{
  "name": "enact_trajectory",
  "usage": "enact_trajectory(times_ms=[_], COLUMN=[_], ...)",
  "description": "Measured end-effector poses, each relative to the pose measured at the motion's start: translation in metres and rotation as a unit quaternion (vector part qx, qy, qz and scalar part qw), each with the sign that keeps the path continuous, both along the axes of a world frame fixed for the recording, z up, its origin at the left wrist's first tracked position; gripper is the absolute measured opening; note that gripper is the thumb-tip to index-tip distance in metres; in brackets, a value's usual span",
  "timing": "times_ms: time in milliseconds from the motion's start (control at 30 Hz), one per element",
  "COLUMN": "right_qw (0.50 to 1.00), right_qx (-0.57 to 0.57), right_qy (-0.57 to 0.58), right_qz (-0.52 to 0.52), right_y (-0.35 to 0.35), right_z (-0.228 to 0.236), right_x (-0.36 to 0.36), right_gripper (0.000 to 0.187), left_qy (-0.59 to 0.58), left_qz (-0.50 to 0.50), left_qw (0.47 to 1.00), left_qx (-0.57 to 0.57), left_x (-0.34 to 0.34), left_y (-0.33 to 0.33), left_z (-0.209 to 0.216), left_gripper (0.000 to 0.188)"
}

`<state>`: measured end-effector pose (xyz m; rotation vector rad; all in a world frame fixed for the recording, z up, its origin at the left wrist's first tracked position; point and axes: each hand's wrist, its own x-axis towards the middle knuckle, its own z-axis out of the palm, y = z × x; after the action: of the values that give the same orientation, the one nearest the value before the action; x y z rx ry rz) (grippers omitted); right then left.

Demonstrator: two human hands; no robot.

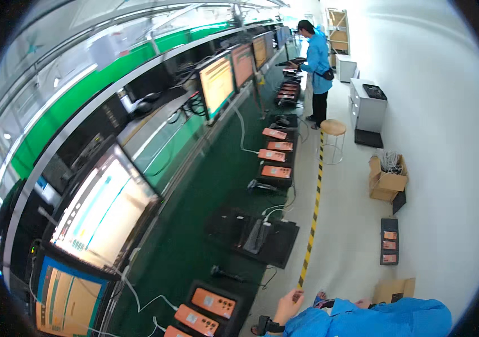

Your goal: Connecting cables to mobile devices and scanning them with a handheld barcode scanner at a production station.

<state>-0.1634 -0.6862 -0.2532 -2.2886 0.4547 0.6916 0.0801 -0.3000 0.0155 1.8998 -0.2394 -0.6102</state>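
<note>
Orange flat devices (213,303): in black tray (244,309), workbench (177,230) aisle edge. Probably light, stiff, slick, scratchable; hold long sides, clear of white cable (175,307). Left hand (288,306) nearest: fingers curled, grip unclear. Right hand (363,303) mostly hidden; can't tell.

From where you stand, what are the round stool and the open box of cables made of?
The stool seems to have a smooth wooden seat, judging by its light brown colour; its thin, greyish legs are probably metal. The open box looks like matte cardboard: plain brown, with folded flaps.
</note>
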Motion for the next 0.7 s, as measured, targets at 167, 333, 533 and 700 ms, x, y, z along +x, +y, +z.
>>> enact_trajectory(times_ms=[167,333,533,700], right_qw=[0.851,0.849,0.936,0.888], right_qx=[0.216,0.243,0.129,0.176], right_qy=[0.023,0.015,0.011,0.041], right_qz=[-0.477,-0.469,-0.326,-0.422], right_y=[-0.050,-0.085,-0.092,-0.140], right_z=[0.073,0.069,0.031,0.034], right_x=[0.073,0.120,0.153,0.211], right_gripper=[0.033,0.035,0.033,0.033], left_qy=[0.064,0.088,0.098,0.103], left_qz=[-0.082,-0.227,-0.233,-0.222], left_qw=[0.994,0.968,0.966,0.968], left_qx=[-0.021,-0.066,-0.049,-0.060], left_x=[0.024,0.048,0.134,0.239], left_y=[-0.122,-0.199,-0.248,-0.295], left_z=[0.024,-0.017,-0.036,-0.059], left_gripper=[0.033,0.032,0.032,0.031])
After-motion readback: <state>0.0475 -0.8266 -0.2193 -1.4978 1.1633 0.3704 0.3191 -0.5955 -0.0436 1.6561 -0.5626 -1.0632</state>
